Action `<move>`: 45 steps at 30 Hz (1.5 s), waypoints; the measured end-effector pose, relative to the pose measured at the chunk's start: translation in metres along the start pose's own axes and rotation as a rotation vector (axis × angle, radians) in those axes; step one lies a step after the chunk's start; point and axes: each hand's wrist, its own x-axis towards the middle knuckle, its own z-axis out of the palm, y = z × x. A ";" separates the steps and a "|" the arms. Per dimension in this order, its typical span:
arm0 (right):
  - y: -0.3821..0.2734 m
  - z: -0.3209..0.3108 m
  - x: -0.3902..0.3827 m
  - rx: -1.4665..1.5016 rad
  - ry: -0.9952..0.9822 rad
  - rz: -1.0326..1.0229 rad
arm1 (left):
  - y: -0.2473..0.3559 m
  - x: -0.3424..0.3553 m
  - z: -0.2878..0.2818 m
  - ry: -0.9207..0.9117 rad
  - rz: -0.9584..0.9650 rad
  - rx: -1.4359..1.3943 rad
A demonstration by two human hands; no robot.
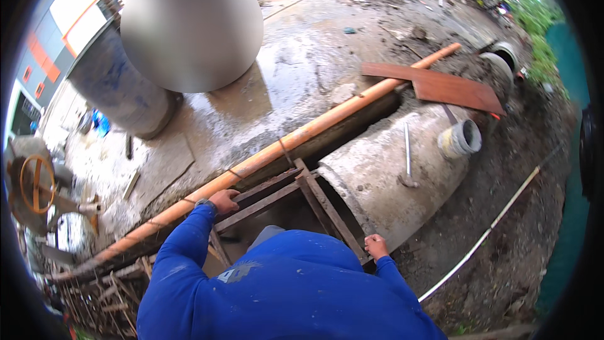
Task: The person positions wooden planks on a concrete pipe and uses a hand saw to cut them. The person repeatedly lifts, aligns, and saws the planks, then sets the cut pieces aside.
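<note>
Along the far edge of the trench (347,135) I saw the orange pipe (264,155) running, with the frame (304,182) set nearer, between the two hands. Its long beams (259,206) reached from the left hand (224,201) up and rightward, roughly in line with that pipe; its crossbeam (336,215) slanted toward the right hand (376,247), across the near end of the concrete pipe (387,170). So the left hand was nearer the long beams, the right nearer the crossbeam's lower end. I had the left down at the frame's left side, fingers bent; I could not tell whether they grasped a beam or only rested there. The right was loosely curled beside the concrete, and whether it held anything I could not tell.
</note>
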 end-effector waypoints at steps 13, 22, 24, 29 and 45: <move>-0.002 0.016 -0.011 -0.181 0.252 -0.002 | 0.036 0.127 -0.044 -0.200 0.142 -0.430; -0.045 0.050 -0.007 -0.155 0.507 0.025 | 0.079 0.257 -0.114 -0.288 0.314 -0.575; -0.058 0.065 -0.009 -0.141 0.540 0.024 | 0.087 0.278 -0.127 -0.227 0.242 -0.625; -0.077 0.097 -0.032 -0.118 0.513 0.072 | 0.092 0.357 -0.150 -0.055 0.140 -0.582; -0.073 0.079 -0.137 -0.203 0.673 0.322 | 0.061 0.553 -0.109 0.231 0.121 -0.606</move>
